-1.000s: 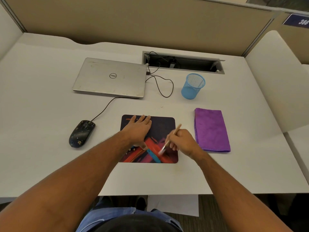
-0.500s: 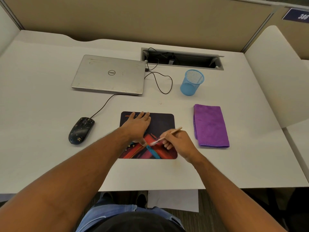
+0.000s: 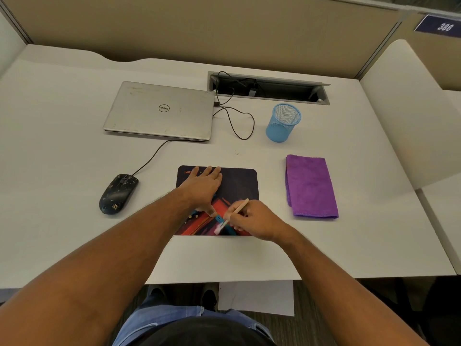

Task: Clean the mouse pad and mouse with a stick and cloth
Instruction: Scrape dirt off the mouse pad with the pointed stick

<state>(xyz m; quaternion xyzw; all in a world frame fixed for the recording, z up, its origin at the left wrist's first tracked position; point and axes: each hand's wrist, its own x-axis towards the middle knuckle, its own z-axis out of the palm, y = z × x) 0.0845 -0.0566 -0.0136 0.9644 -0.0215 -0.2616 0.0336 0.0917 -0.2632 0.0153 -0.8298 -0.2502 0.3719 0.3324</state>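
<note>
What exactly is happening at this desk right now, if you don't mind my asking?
A person is cleaning a mouse pad. The left hand lies flat on it, while the right hand holds a stick with its tip on the pad. The purple cloth and mouse lie untouched beside it.

Both forearms are bare to the frame edge; no sleeves, watch or rings are seen on the left hand [image 3: 203,187] or right hand [image 3: 254,219]. Faded blue denim is worn on the lap [image 3: 159,318]. A dark garment is glimpsed below it [image 3: 207,333].
</note>
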